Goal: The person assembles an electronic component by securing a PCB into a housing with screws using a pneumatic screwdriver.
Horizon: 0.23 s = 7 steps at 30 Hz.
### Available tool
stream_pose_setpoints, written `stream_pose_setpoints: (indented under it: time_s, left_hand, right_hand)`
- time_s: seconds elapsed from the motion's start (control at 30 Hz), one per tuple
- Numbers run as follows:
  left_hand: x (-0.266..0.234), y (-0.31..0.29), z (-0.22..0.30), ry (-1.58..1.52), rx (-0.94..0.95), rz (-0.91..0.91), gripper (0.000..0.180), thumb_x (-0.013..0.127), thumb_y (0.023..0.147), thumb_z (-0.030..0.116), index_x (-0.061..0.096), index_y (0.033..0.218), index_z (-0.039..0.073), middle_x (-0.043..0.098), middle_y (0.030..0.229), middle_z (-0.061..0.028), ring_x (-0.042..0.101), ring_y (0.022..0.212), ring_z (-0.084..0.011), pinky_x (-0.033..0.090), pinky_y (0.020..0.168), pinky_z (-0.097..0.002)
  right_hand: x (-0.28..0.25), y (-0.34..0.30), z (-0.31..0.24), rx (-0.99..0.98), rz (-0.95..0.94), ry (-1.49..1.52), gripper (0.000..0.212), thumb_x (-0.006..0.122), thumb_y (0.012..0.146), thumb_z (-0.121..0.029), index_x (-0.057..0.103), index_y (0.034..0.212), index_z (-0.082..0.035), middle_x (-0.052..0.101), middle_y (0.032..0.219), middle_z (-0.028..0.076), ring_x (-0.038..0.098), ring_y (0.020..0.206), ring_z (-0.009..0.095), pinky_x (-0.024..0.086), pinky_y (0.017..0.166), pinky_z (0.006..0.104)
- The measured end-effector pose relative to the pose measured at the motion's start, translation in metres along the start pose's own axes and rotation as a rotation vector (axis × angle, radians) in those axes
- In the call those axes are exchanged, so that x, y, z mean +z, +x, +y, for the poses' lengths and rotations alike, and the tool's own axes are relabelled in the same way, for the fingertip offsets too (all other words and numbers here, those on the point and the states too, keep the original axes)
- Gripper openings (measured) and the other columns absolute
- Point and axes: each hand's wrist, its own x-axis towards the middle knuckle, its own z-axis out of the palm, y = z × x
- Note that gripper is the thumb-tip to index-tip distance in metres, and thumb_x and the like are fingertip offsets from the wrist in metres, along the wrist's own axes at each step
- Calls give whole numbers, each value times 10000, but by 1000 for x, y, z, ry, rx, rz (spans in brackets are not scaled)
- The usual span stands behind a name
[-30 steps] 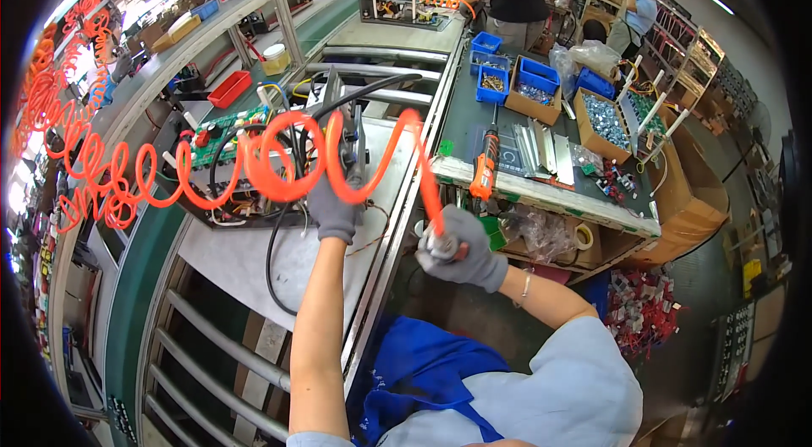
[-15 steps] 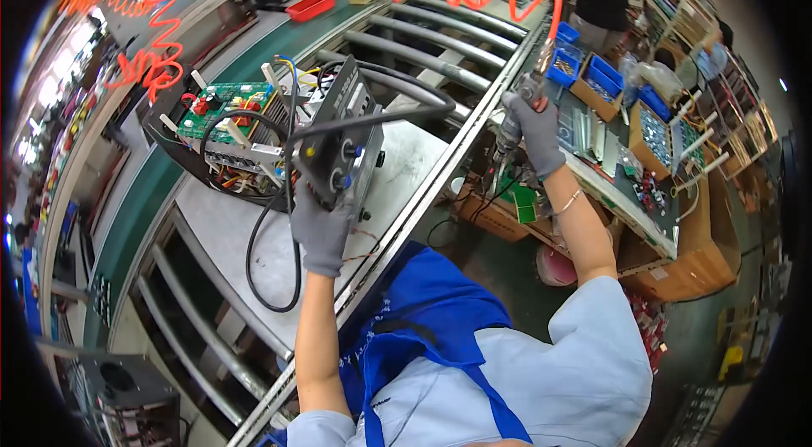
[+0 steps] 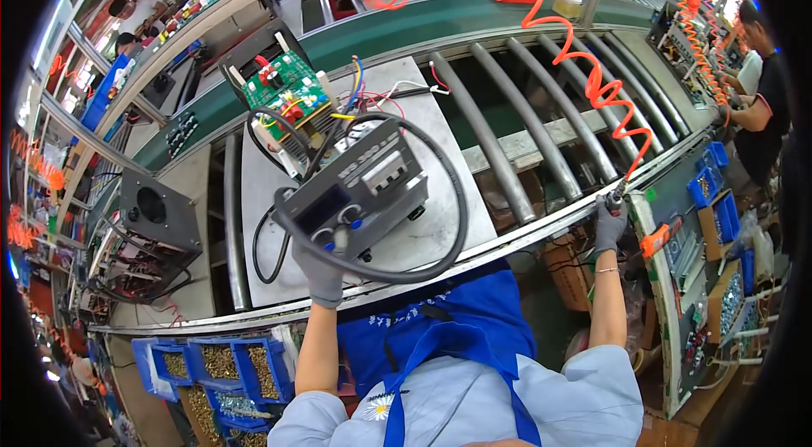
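My left hand [image 3: 321, 269], in a grey glove, grips the lower left corner of a dark front panel [image 3: 385, 180], its fingers beside two blue-marked knobs. The panel leans tilted on a metal plate [image 3: 452, 219], and a thick black cable [image 3: 463, 227] loops around it. Behind it stands an open unit with a green circuit board [image 3: 288, 87], joined to the panel area by coloured wires. Out to the right, my gloved right hand [image 3: 610, 227] is closed around an air screwdriver [image 3: 618, 193] on an orange coiled hose [image 3: 605, 92]. The screwdriver's lower part is hidden.
Steel rollers [image 3: 495, 130] run to the right of the plate. A second dark unit [image 3: 156, 219] stands at left. Blue bins of screws [image 3: 216, 360] sit below the line's front edge. A side bench [image 3: 681, 303] holds boxes and parts. Another person [image 3: 753, 117] works at far right.
The view has swung round to the right. The front panel now shows more of its face upward. My left hand keeps its hold on it, and my right hand still holds the screwdriver.
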Motion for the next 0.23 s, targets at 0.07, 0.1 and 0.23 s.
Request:
stream_pose_setpoints:
  time_s: [0.07, 0.1, 0.23]
  left_hand:
    - [-23, -7, -16, -1, -151, 53, 566, 800, 809, 175, 535, 1275, -8, 645, 1137, -98, 616, 1007, -187, 487, 893, -314]
    - [-33, -9, -20, -21, -238, 69, 608, 806, 819, 212, 519, 1306, -13, 625, 1179, -105, 590, 1069, -192, 452, 962, -326]
    - [-69, 2, -25, -15, -248, 28, 536, 785, 853, 254, 552, 1261, -4, 640, 1144, -86, 595, 1023, -186, 468, 939, -329]
  right_hand:
    - [-3, 0, 3, -34, -5, 10, 336, 846, 792, -132, 618, 1023, -46, 626, 901, -14, 538, 793, 89, 461, 746, 260]
    - [-5, -1, 5, -21, -9, -55, 376, 858, 782, -151, 619, 1050, -38, 629, 912, -11, 542, 807, 93, 464, 757, 263]
    - [-7, -8, 26, -3, -20, -33, 496, 863, 784, -209, 617, 1179, -34, 662, 1040, 16, 592, 909, 112, 479, 852, 271]
